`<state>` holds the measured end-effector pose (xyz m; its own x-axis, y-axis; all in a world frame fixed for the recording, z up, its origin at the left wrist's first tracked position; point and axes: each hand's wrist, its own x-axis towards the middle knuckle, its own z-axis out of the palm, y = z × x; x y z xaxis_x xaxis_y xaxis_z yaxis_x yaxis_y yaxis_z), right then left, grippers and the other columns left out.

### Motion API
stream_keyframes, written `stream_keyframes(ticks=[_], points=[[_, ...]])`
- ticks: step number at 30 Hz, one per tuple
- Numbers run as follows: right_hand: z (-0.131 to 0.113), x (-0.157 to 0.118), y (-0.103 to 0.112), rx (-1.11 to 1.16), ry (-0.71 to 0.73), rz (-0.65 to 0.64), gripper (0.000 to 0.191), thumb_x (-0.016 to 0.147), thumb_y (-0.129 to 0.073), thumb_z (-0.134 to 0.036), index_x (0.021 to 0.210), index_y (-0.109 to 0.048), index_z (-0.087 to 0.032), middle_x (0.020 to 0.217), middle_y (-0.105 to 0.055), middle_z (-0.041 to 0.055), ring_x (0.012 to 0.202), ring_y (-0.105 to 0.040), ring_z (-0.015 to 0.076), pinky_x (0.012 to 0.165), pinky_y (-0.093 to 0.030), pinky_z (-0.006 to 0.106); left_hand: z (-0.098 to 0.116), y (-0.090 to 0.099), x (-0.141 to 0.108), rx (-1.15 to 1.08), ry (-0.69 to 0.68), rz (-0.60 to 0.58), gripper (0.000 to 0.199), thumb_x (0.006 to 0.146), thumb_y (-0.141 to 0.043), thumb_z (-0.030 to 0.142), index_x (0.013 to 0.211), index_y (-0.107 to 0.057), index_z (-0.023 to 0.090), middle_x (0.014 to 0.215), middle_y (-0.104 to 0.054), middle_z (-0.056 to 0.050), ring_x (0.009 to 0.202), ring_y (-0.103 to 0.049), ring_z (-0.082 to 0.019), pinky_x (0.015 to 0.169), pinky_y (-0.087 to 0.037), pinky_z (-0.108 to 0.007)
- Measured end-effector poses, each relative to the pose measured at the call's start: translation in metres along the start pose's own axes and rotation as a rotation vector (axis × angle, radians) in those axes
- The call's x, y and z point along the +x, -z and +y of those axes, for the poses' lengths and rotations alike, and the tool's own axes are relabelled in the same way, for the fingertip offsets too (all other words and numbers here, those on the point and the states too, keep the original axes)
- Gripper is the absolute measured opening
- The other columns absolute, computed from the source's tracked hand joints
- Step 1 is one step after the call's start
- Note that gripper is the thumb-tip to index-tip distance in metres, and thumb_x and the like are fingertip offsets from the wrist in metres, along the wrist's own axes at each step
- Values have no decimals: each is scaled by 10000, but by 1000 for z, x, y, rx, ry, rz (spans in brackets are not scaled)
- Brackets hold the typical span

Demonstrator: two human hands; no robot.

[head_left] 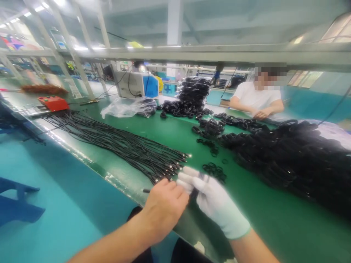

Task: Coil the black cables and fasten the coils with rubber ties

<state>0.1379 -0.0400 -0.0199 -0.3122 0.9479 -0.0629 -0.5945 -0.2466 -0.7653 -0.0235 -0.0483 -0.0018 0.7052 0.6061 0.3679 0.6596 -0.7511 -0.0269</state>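
Observation:
My left hand (167,204) is bare and closed, with its knuckles up. A short black cable end (146,190) sticks out on its left side. My right hand (212,201), in a white glove, meets its fingertips with bent fingers. Dark bands (204,176) cross the gloved fingers. Something black (194,193) shows between the two hands, too blurred to name. Just beyond them end the many black cables (123,144), laid side by side with metal plugs at the near end. Small black rings (214,171) lie beyond the glove.
A large heap of coiled black cables (287,157) covers the right side of the green table (164,133). More coils (194,93) are stacked at the back, beside clear plastic bags (123,107). A red box (53,103) sits far left. Across the table works another person (257,96).

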Motion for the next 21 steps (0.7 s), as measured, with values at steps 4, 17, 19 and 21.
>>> stream_keyframes(ticks=[4, 17, 19, 21], points=[[8, -3, -5, 0, -98, -215, 98, 817, -623, -205, 858, -638, -117, 909, -633, 72, 842, -571, 161, 825, -439, 334, -33, 27, 21, -12, -313, -8, 228, 869, -532, 362, 725, -545, 185, 719, -590, -5, 705, -494, -162, 757, -356, -327], [21, -7, 8, 172, -452, -362, 322, 738, -667, -271, 934, -611, -22, 763, -652, 112, 700, -660, 239, 709, -496, 428, -49, 33, 50, -256, -361, -256, 164, 828, -590, 254, 681, -626, 191, 788, -642, -7, 803, -565, -159, 682, -405, -242], [23, -8, 11, 165, -464, -339, 352, 740, -659, -308, 924, -614, -12, 764, -671, 128, 694, -676, 269, 693, -502, 444, -53, 33, 54, -447, -245, -389, 133, 798, -628, 252, 681, -634, 190, 709, -623, 17, 687, -565, -121, 591, -389, -202], [24, -9, 12, 192, -469, -319, 349, 739, -661, -319, 916, -609, -22, 748, -670, 108, 673, -672, 247, 709, -498, 445, -58, 24, 52, -711, -63, -476, 109, 757, -668, 277, 711, -636, 184, 647, -600, 37, 600, -547, -98, 533, -380, -181]])
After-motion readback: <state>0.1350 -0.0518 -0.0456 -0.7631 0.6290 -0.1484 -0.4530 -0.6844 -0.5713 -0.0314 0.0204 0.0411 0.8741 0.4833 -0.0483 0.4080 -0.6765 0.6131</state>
